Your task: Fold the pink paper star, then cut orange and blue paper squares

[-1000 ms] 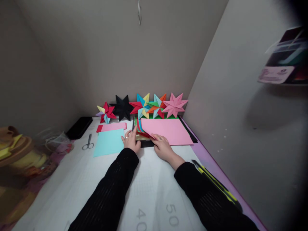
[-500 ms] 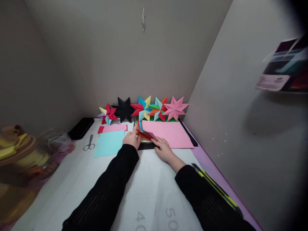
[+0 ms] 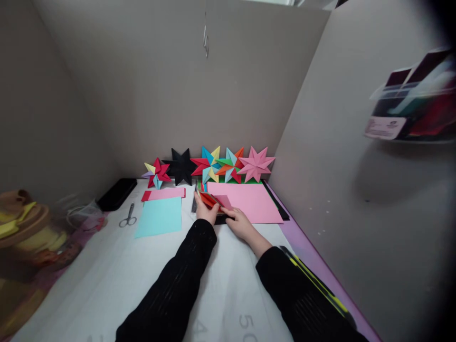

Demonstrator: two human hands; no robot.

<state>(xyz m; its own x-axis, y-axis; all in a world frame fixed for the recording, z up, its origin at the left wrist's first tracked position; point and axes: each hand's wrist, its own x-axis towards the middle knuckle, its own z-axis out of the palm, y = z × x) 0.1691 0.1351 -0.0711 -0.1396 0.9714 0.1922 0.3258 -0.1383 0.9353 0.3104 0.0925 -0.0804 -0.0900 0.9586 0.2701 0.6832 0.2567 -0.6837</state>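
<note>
A stack of coloured paper topped by a pink sheet (image 3: 249, 202) lies at the back of the desk. Its left end is lifted, and red and orange sheets (image 3: 209, 199) show beneath the pink. My left hand (image 3: 206, 210) is closed on these lifted sheets at the stack's left corner. My right hand (image 3: 241, 224) rests at the front edge of the stack, fingers on the curled-up sheets; whether they pinch them I cannot tell. Left of my hands lie a light blue sheet (image 3: 159, 217) and a pink and red paper strip (image 3: 164, 194).
Folded paper stars, among them a black one (image 3: 181, 166) and a pink one (image 3: 257, 164), lean against the back wall. Scissors (image 3: 128, 217) and a black phone-like object (image 3: 117, 194) lie left. A yellow-and-black cutter (image 3: 317, 285) is beside my right sleeve. A pouch (image 3: 409, 104) hangs right.
My left hand has shifted right and closed round the lifted sheets, which now bend up more. My right hand stays near the stack's front edge. The view has tilted slightly.
</note>
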